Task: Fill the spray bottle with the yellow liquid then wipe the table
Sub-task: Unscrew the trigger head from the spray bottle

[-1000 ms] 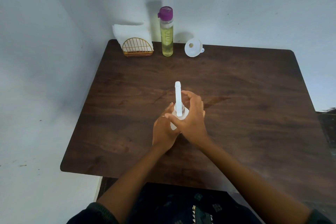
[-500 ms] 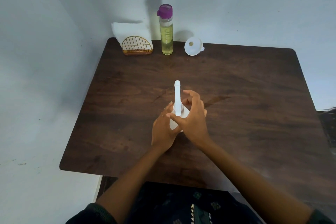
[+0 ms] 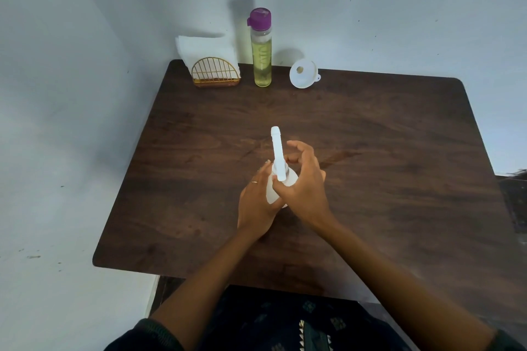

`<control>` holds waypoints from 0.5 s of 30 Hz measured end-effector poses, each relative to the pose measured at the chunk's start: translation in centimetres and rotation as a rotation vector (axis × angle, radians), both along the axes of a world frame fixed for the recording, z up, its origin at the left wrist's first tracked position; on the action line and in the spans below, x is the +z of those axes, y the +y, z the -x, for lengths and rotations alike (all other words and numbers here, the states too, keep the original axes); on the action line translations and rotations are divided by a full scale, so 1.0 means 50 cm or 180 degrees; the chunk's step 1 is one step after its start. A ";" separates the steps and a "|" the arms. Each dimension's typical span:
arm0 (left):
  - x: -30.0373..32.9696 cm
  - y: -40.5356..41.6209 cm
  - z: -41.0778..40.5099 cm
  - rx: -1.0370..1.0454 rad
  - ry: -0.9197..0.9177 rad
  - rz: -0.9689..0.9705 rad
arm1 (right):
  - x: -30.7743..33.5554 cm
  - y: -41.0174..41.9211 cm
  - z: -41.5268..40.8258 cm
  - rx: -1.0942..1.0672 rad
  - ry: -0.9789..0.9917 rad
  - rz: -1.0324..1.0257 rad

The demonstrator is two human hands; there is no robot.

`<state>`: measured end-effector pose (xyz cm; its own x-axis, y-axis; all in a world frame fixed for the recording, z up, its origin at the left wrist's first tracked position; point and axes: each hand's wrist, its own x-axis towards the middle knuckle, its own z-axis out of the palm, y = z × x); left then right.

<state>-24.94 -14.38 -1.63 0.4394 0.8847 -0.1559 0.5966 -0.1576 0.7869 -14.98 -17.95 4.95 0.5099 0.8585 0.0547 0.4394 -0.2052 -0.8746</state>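
Note:
A white spray bottle (image 3: pixel 278 157) stands upright near the middle of the dark wooden table (image 3: pixel 370 151), its nozzle pointing away from me. My left hand (image 3: pixel 256 205) wraps the bottle's body from the left. My right hand (image 3: pixel 303 182) grips the sprayer head and neck from the right, fingers curled around it. Most of the bottle's body is hidden by both hands. A clear bottle of yellow liquid (image 3: pixel 261 50) with a purple cap stands at the table's far edge.
A white funnel (image 3: pixel 303 73) lies on its side to the right of the yellow bottle. White napkins in a gold wire holder (image 3: pixel 212 72) stand at the far left corner. Walls border the table on the left and far sides.
The right hand's fingers have shifted slightly around the sprayer head. The bottle and left hand stay in place.

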 end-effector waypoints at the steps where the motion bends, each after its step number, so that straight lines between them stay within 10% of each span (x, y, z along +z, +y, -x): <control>1: 0.001 0.000 0.000 -0.0025 0.0012 -0.0020 | 0.001 -0.002 0.000 0.0110 -0.0001 0.0030; 15: -0.014 0.001 0.001 -0.0028 -0.0013 -0.0212 | -0.003 -0.002 0.004 0.0091 0.0037 -0.0009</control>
